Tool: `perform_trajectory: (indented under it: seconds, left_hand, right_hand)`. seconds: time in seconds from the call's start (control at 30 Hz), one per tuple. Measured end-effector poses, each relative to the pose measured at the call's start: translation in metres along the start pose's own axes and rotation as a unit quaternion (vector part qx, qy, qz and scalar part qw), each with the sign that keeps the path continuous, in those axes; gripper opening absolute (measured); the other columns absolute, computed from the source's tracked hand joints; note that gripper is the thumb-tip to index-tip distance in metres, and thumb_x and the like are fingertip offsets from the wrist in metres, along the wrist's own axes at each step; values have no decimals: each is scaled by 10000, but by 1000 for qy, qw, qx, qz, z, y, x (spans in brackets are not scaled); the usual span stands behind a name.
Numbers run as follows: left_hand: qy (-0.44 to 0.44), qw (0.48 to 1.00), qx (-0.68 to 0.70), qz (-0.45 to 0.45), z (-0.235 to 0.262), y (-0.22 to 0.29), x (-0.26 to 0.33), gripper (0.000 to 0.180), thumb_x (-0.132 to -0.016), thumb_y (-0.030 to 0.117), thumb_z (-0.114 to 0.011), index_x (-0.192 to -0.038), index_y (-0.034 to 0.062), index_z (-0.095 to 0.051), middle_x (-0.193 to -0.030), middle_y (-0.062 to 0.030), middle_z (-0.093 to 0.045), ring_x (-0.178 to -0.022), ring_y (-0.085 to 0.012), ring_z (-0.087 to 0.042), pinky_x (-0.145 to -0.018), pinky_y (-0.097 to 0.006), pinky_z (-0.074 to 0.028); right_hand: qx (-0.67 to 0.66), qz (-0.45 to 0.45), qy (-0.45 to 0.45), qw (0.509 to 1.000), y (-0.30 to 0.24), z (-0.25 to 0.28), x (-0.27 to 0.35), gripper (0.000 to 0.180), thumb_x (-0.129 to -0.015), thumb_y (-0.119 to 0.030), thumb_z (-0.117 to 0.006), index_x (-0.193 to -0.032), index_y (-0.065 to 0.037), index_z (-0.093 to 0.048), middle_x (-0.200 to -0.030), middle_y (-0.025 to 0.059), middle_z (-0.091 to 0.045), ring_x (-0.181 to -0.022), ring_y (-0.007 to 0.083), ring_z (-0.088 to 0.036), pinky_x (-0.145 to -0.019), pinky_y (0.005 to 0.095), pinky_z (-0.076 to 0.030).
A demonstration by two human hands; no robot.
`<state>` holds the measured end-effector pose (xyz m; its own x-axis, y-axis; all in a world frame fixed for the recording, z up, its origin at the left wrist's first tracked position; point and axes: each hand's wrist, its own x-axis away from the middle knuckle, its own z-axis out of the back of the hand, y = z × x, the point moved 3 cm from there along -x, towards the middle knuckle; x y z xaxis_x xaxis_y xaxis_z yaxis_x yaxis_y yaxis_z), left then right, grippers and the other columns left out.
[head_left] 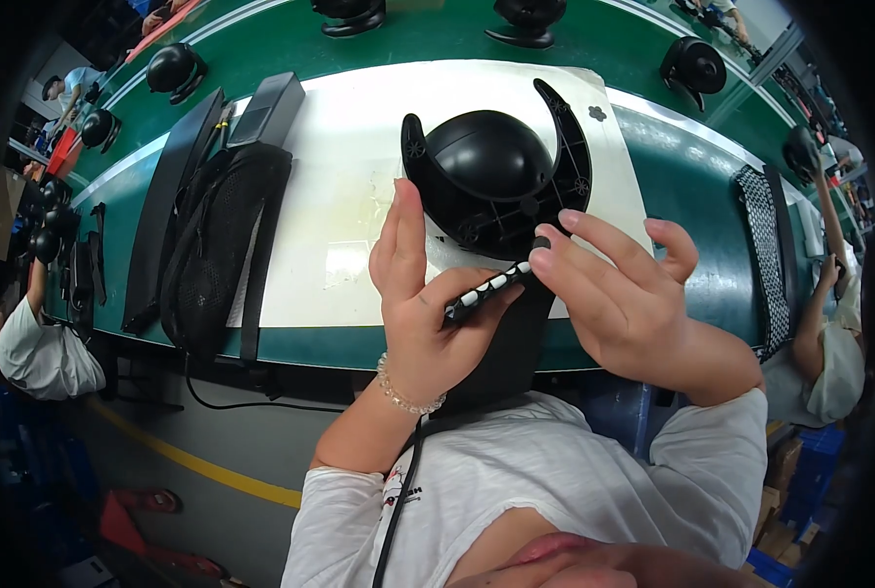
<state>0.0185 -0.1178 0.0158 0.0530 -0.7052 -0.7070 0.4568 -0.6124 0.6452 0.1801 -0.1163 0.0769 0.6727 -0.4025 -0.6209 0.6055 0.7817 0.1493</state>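
My left hand [420,304], with a beaded bracelet at the wrist, holds a narrow black strip with white oval spots [486,293] low between thumb and palm; its other fingers point up. Between the thumb and finger of my right hand [619,289] is a small dark round pad [541,243], just off the strip's far end. Beyond both hands, a black rounded housing with a curved, two-pronged base [491,162] lies on a white mat [335,211]. The base's ribbed underside shows, with small round wheel-like recesses at the prongs. Neither hand clearly touches the housing.
To the left lie a black mesh bag [224,245] and a grey-black box [266,110]. Similar black units [175,72] stand along the green bench's far side. A patterned strip [763,255] lies at right. Other people work at both sides. A black cable hangs by my left arm.
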Motion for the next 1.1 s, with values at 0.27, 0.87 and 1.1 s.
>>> perform_trajectory:
  seconds: [0.27, 0.87, 1.1]
  left_hand:
    - [-1, 1000, -11, -1, 2, 0, 0, 222, -551, 62, -774, -738, 100, -660, -1400, -227, -214, -1264, -354, -271, -973, -379, -244]
    - [-4, 1000, 1, -8, 0, -8, 1, 228, -559, 79, -781, -756, 102, -669, -1399, -217, -224, -1271, -347, -261, -994, -382, -250]
    - [-4, 1000, 26, -16, 0, -10, 1, 225, -570, 100, -784, -759, 101, -662, -1396, -222, -226, -1284, -357, -239, -1007, -394, -232]
  right_hand:
    - [-261, -188, 64, 945, 56, -8, 0, 149, -768, -156, -640, -893, -86, -603, -1208, 96, -473, -1210, 278, -376, -956, 356, -293]
    - [-286, -196, 75, 935, 67, -37, 12, 200, -844, -258, -556, -963, -120, -639, -1216, 72, -490, -1195, 260, -385, -975, 367, -269]
    - [60, -25, 67, 996, 58, -26, 19, 375, -856, -411, -473, -1039, -121, -626, -1175, 51, -511, -1161, 254, -398, -891, 359, -298]
